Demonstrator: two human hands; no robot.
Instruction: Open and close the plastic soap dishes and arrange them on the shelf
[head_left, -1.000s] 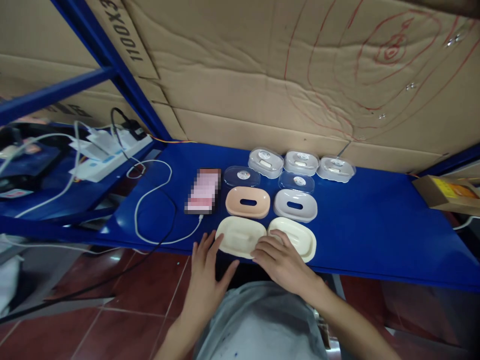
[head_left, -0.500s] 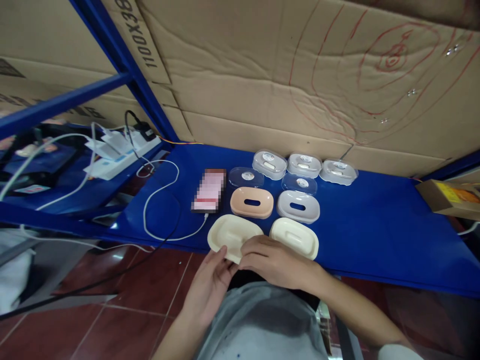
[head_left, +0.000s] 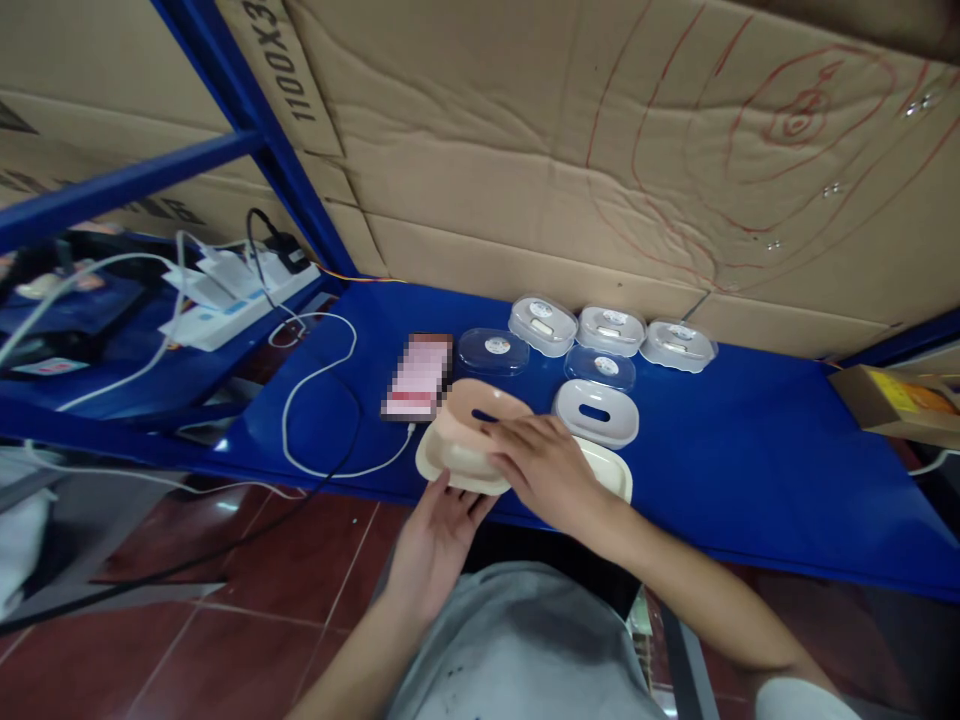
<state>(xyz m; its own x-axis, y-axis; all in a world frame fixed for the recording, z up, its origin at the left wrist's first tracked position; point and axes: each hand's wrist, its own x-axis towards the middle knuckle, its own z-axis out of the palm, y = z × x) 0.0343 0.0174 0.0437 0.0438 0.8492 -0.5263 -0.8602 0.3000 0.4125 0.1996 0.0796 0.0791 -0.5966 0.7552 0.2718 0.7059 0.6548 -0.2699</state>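
My right hand (head_left: 551, 470) grips the near right edge of a peach soap dish tray (head_left: 459, 412) with an oval slot. The tray is tilted over a cream soap dish base (head_left: 442, 468), overlapping it; whether they touch I cannot tell. My left hand (head_left: 435, 540) holds the base at its near edge, thumb on the rim and fingers underneath. Partly behind my right forearm lies a second cream base (head_left: 613, 470). Beyond it sits a pale lilac slotted tray (head_left: 624, 412). Two clear lids, one at left (head_left: 480, 352) and one at right (head_left: 585, 370), rest farther back.
Three lidded soap boxes (head_left: 611, 330) line the back of the blue table (head_left: 750, 460), near a cardboard wall (head_left: 465, 200). A phone (head_left: 420, 380) with a white cable (head_left: 285, 420) lies at left. A power strip (head_left: 217, 325) and a blue frame post stand farther left.
My right hand has picked up the peach tray from behind the cream base and brought it over that base. My left hand still holds the base, now slightly tilted.
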